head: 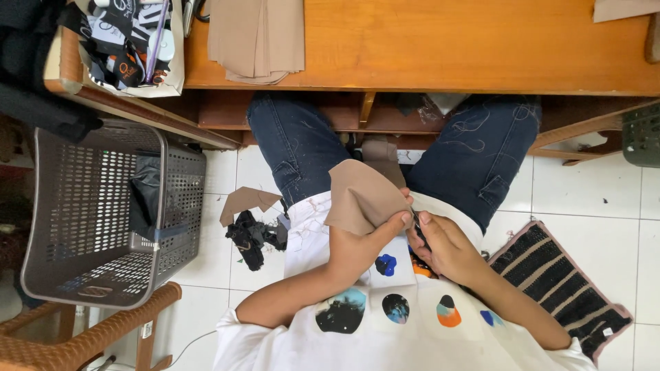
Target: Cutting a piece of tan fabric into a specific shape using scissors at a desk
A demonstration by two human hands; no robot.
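Left hand pinches the tan cloth; right hand closes on a dark tool, which could nick the thumb.

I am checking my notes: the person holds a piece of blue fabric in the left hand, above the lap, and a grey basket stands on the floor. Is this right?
Not quite: the head view shows the fabric piece in the left hand is tan, not blue. The rest holds, including the grey basket.
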